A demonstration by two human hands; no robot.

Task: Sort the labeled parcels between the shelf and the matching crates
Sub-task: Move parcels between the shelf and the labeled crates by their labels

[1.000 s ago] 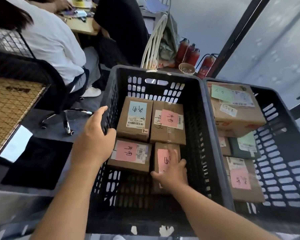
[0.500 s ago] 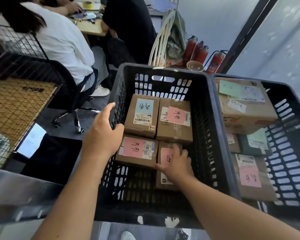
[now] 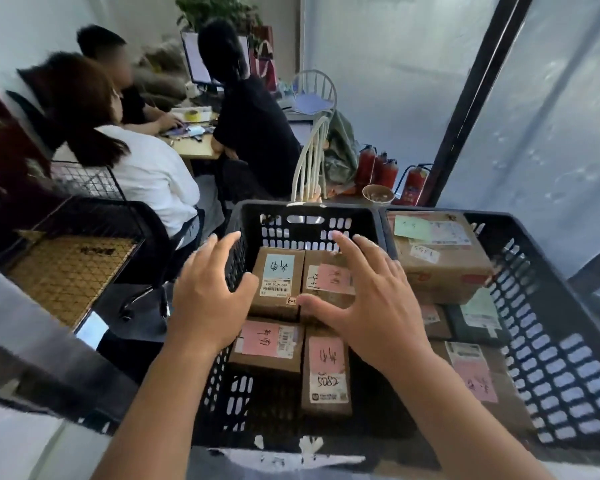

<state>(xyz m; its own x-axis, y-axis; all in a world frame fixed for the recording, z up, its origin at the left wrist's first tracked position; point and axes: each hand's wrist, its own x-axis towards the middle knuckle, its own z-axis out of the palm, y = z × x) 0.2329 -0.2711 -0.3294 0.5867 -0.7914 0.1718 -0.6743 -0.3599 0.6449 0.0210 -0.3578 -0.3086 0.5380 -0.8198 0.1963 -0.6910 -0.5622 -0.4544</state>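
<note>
Four cardboard parcels lie flat in the left black crate [image 3: 368,220], two by two. The far left one, the blue-label parcel [image 3: 277,280], sits beside a pink-label parcel [image 3: 329,278] at the far right; nearer the person lie the near-left pink parcel [image 3: 267,344] and the near-right pink parcel [image 3: 326,370], the latter with a white sticker reading 5082.

The left hand [image 3: 207,303] is spread over the crate's left wall, fingers straight and parted, thumb pointing toward the blue-label parcel; whether it touches the wall cannot be told, and it holds nothing. The right hand [image 3: 371,303] hovers open above the middle of the crate, fingers splayed, covering part of the far right parcel, its thumb near that parcel's near edge. No parcel is gripped; all four lie below and between the two hands.

The right black crate [image 3: 548,306] stands against the first and holds a large brown box [image 3: 440,268] with a green label, over other parcels with green and pink labels.

Behind the crates, three people sit at a desk, beside a white chair [image 3: 312,161] and red fire extinguishers [image 3: 381,171]
</note>
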